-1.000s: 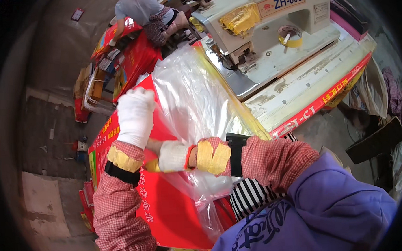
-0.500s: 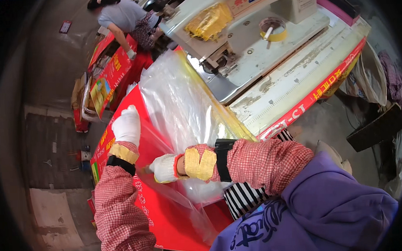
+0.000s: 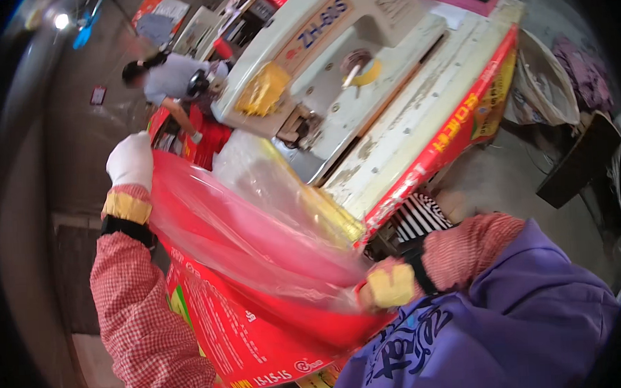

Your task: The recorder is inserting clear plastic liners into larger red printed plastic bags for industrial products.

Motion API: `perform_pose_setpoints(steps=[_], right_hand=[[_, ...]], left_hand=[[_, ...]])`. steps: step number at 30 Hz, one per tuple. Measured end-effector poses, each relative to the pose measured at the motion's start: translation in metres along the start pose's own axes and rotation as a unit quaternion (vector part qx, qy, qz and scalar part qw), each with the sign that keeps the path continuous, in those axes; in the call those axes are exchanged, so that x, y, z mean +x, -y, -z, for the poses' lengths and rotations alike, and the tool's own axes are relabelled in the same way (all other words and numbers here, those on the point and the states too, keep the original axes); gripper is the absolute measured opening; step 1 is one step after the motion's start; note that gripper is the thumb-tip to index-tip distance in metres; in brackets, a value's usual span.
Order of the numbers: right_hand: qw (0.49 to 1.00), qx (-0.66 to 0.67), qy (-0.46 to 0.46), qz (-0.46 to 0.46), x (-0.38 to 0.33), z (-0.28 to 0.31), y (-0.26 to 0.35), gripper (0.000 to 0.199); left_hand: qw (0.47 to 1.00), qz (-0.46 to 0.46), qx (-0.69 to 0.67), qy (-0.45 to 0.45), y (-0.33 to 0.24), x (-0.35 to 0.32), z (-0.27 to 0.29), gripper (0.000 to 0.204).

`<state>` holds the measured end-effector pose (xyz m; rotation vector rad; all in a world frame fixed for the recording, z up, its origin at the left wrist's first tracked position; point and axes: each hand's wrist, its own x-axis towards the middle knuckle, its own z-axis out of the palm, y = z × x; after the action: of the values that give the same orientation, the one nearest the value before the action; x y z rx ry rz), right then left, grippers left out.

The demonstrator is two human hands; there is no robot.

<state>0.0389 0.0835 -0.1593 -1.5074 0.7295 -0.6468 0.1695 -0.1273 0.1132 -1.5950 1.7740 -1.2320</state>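
A large red printed sack (image 3: 261, 342) spreads in front of me, with a clear plastic liner (image 3: 242, 225) showing at its mouth. My left hand (image 3: 130, 160), in a white glove, is closed on the far left end of the sack's mouth and liner. At the near right end of the same stretched edge is my right hand (image 3: 367, 292). Its fingers are hidden by the plastic and blurred, so their grip cannot be seen. Beyond the liner lies more clear plastic with a yellow edge (image 3: 339, 217), against the sewing machine table.
A pale sewing machine (image 3: 317, 34) stands on a worn white table (image 3: 418, 113) with a red printed front. A yellow tape roll (image 3: 367, 73) lies on the machine. Further back a person (image 3: 170, 79) bends over red sacks. A white bag (image 3: 541, 80) and dark board (image 3: 579, 161) are at right.
My left hand has moved left and up; my right has moved right and down. The sack's mouth and liner have spread wide between them. The view has shifted too.
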Motion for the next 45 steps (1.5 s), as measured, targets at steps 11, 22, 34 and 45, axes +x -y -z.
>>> perform_pose_setpoints(steps=[11,22,34,45], right_hand=[[0.93,-0.126,-0.344,0.037,-0.023,0.089,-0.008,0.062],[0.987,-0.03,-0.156,0.034,-0.007,0.05,0.005,0.047],[0.978,0.032,-0.198,0.047,0.036,0.011,0.017,0.029],[0.974,0.066,-0.153,-0.153,-0.128,0.092,-0.047,0.025]], left_hand=[[1.0,-0.017,0.003,0.023,-0.03,-0.008,0.009,0.02],[0.999,-0.029,-0.004,0.016,-0.042,-0.009,-0.008,0.02],[0.983,0.056,-0.177,-0.005,-0.034,0.052,-0.058,0.022],[0.915,-0.194,-0.318,-0.154,-0.224,-0.013,-0.172,0.025]])
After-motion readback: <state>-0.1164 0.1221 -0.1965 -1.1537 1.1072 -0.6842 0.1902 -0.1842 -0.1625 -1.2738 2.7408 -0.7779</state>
